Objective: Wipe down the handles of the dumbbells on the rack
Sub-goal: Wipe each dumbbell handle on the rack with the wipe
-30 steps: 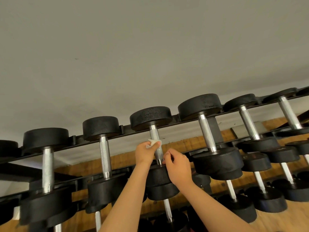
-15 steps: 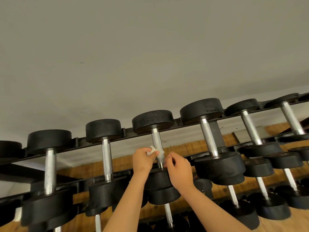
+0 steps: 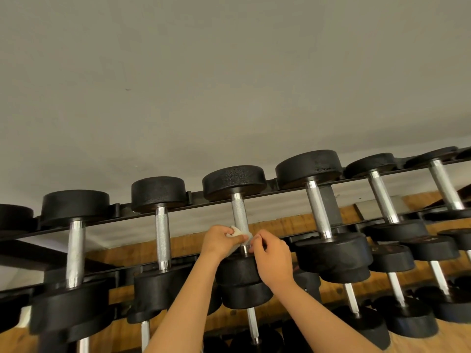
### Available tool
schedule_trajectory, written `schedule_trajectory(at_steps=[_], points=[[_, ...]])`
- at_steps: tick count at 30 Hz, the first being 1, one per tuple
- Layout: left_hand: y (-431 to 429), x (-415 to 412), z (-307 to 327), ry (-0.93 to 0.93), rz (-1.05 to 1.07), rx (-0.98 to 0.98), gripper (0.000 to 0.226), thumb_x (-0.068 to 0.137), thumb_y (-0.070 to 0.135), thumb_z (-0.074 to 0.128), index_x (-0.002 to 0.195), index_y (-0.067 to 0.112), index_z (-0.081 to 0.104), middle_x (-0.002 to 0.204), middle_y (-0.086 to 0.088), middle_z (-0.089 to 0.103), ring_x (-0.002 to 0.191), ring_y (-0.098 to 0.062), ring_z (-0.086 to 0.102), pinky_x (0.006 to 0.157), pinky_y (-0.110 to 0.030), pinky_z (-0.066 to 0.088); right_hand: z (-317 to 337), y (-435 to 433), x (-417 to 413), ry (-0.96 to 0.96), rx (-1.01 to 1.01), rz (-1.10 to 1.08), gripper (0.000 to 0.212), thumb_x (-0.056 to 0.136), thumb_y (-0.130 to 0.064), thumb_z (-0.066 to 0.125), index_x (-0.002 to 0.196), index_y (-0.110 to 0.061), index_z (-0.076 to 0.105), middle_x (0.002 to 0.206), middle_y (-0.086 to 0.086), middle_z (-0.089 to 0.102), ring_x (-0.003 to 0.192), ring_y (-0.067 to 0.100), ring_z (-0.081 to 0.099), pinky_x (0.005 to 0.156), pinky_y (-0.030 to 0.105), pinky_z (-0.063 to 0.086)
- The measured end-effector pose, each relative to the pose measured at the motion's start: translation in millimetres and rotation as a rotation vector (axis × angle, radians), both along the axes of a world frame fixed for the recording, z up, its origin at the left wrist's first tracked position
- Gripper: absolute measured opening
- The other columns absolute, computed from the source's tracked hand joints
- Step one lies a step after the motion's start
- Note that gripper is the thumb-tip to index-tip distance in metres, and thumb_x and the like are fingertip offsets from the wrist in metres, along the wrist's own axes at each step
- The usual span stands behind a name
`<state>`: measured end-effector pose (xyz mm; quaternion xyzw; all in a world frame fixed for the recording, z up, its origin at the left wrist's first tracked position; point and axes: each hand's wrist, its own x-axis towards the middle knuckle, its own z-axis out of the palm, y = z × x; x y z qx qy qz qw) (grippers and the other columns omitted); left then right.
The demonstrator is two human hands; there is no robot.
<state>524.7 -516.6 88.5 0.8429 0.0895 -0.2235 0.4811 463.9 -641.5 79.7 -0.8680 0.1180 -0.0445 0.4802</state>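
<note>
A big grey wall [image 3: 229, 85] fills the top of the view. Under it a long black rack [image 3: 122, 210] runs across, sloping up to the right. A row of dumbbells [image 3: 316, 171] sits on its top shelf, each with round black ends and a shiny metal bar. More dumbbells sit on the shelves lower down. Brown wood [image 3: 280, 224] shows through the gaps in the rack.

The middle dumbbell [image 3: 234, 182] is the one being cleaned. It lies across the top shelf, one black end at the back rail and the other end near the person. Its handle [image 3: 239, 212] is bare for most of its length.

Two bare arms reach up from the bottom. The left hand [image 3: 218, 242] has its fingers and thumb curled round a white wipe [image 3: 239, 233] and presses it on the near end of the handle, just above the near black end. The right hand [image 3: 272, 258] is on the other side of the handle, very close to the left. Its fingers [image 3: 256, 239] are bent, and the tips pinch the edge of the wipe right by the bar.
</note>
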Motion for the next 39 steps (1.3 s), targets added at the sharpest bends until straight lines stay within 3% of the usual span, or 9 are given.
schedule_trajectory(at_steps=[7,12,18,23,26,29,32,35,39], points=[[1.1,-12.7,-9.4,-0.087,0.114,-0.024,0.027,0.082,0.025,0.077,0.077,-0.001,0.071,0.085,-0.015,0.068,0.083,-0.024,0.062,0.071,-0.025,0.048,1.3,-0.1,-0.1,-0.007,-0.016,0.0,0.027,0.096,-0.017,0.049,0.072,-0.015,0.06,0.066,-0.002,0.062,0.063,0.012,0.059,0.061,0.034,0.053],[4.2,-3.2,-1.8,0.084,-0.035,-0.038,0.032,0.075,0.031,0.082,0.08,0.002,0.071,0.088,-0.01,0.068,0.085,-0.02,0.062,0.077,-0.031,0.05,1.9,-0.3,-0.9,-0.009,-0.018,-0.002,0.027,0.097,-0.017,0.048,0.073,-0.014,0.06,0.067,-0.003,0.063,0.064,0.01,0.061,0.064,0.036,0.055],[10.1,-7.2,-2.2,0.024,-0.052,-0.032,0.022,0.078,0.023,0.08,0.067,0.012,0.065,0.079,-0.003,0.063,0.08,-0.015,0.058,0.07,-0.022,0.047,4.2,0.3,-1.0,-0.003,-0.021,-0.002,0.027,0.096,-0.017,0.048,0.072,-0.014,0.059,0.067,-0.001,0.063,0.065,0.012,0.061,0.065,0.037,0.054],[6.2,-4.0,4.3,0.165,-0.171,0.035,0.035,0.077,0.036,0.079,0.098,0.01,0.07,0.09,0.001,0.064,0.08,-0.01,0.058,0.065,-0.021,0.045,4.6,0.3,-1.4,-0.005,-0.028,0.001,0.026,0.096,-0.015,0.048,0.073,-0.015,0.06,0.069,-0.003,0.063,0.066,0.01,0.06,0.063,0.03,0.053],[9.2,-2.5,2.1,0.17,-0.177,0.075,0.043,0.075,0.043,0.08,0.095,0.005,0.071,0.089,-0.007,0.067,0.076,-0.011,0.058,0.065,-0.021,0.047,8.0,-3.2,2.8,0.042,-0.066,0.088,0.025,0.097,-0.015,0.046,0.077,-0.015,0.061,0.072,-0.003,0.063,0.069,0.01,0.06,0.066,0.026,0.05],[11.5,-4.0,-1.2,0.137,-0.15,0.078,0.033,0.075,0.034,0.082,0.091,0.005,0.074,0.095,-0.008,0.071,0.084,-0.016,0.063,0.075,-0.029,0.051,-1.6,-28.8,14.4,0.216,0.149,0.173,0.03,0.099,-0.012,0.04,0.081,-0.016,0.064,0.079,0.001,0.067,0.081,0.016,0.063,0.079,0.03,0.049],[9.4,-5.0,-3.5,0.114,-0.131,0.049,0.033,0.074,0.027,0.083,0.1,0.01,0.075,0.103,-0.004,0.071,0.094,-0.017,0.065,0.087,-0.034,0.054,-19.6,-45.7,9.6,0.268,0.326,-0.012,0.034,0.099,-0.008,0.035,0.083,-0.009,0.065,0.089,0.008,0.066,0.089,0.02,0.061,0.079,0.024,0.044],[5.1,-2.2,-2.4,0.106,-0.148,0.059,0.036,0.073,0.032,0.084,0.1,0.011,0.075,0.101,-0.002,0.071,0.093,-0.014,0.065,0.082,-0.029,0.053,-27.9,-41.4,3.4,0.214,0.337,-0.117,0.035,0.099,-0.005,0.034,0.082,-0.005,0.064,0.088,0.008,0.065,0.088,0.018,0.06,0.073,0.013,0.043],[9.9,-0.1,-0.7,0.107,-0.141,0.043,0.023,0.072,0.028,0.085,0.084,0.01,0.074,0.085,0.0,0.07,0.081,-0.012,0.064,0.074,-0.027,0.051,-24.5,-44.7,8.9,0.233,0.32,-0.075,0.035,0.1,-0.008,0.035,0.082,-0.009,0.065,0.087,0.004,0.066,0.088,0.014,0.06,0.075,0.015,0.042]])
